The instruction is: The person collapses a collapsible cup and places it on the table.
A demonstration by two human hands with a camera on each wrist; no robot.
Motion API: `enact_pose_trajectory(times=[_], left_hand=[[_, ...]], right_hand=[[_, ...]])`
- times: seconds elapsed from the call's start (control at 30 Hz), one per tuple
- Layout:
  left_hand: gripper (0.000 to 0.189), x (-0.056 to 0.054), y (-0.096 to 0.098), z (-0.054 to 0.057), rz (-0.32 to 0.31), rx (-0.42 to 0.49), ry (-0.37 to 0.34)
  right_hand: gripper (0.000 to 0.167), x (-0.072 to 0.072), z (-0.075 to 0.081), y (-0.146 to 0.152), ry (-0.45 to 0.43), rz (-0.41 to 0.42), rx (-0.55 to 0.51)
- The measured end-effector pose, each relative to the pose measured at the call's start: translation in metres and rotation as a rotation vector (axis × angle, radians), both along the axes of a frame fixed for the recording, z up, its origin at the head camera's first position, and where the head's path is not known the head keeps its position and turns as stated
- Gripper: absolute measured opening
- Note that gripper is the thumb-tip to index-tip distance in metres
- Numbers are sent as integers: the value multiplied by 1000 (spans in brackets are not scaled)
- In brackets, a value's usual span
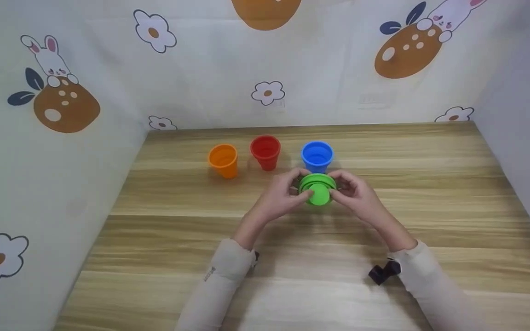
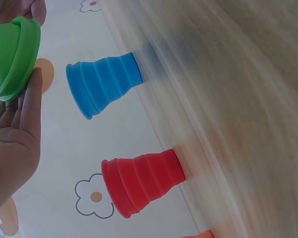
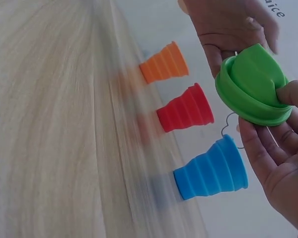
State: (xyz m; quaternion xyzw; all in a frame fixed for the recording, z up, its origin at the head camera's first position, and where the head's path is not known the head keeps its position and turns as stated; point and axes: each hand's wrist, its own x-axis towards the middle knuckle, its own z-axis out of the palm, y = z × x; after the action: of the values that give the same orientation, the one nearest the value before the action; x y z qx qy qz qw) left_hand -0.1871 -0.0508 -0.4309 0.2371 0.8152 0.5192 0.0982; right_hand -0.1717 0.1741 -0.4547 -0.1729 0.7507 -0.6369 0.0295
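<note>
A green collapsible cup (image 1: 319,195) is held off the wooden table between both hands, partly folded, its round base facing back toward the head camera. My left hand (image 1: 279,196) grips its left side, fingers behind the rim and thumb by the base. On the other side my right hand (image 1: 361,198) grips it too; in the right wrist view its thumb presses a dent into the soft green wall (image 3: 256,79). Just beyond the hands stands a blue collapsible cup (image 1: 317,155), upright and extended, its lower part hidden behind the green one in the head view.
Left of the blue cup, a red cup (image 1: 265,151) and an orange cup (image 1: 223,161) stand upright on the wooden table (image 1: 177,248). A patterned wall covering (image 1: 219,69) rises behind the table's far edge. Dark wrist-worn pieces (image 1: 384,271) show near the right sleeve.
</note>
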Motion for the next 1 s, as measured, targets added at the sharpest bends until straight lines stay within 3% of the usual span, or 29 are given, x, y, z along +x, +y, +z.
enact_pose_trajectory(times=[0.2, 0.4, 0.53, 0.73, 1.0], left_hand=[[33, 2, 2, 1, 7, 21, -3], [34, 2, 5, 4, 38, 62, -10], [34, 2, 5, 3, 52, 71, -7], [33, 3, 5, 2, 44, 92, 32], [35, 3, 7, 2, 30, 49, 6]], right_hand=[[36, -3, -4, 6, 30, 103, -72], [42, -4, -7, 11, -21, 210, -185], [40, -5, -6, 11, -59, 200, -192], [38, -6, -7, 10, -47, 203, -226], [36, -4, -4, 6, -45, 124, -149]])
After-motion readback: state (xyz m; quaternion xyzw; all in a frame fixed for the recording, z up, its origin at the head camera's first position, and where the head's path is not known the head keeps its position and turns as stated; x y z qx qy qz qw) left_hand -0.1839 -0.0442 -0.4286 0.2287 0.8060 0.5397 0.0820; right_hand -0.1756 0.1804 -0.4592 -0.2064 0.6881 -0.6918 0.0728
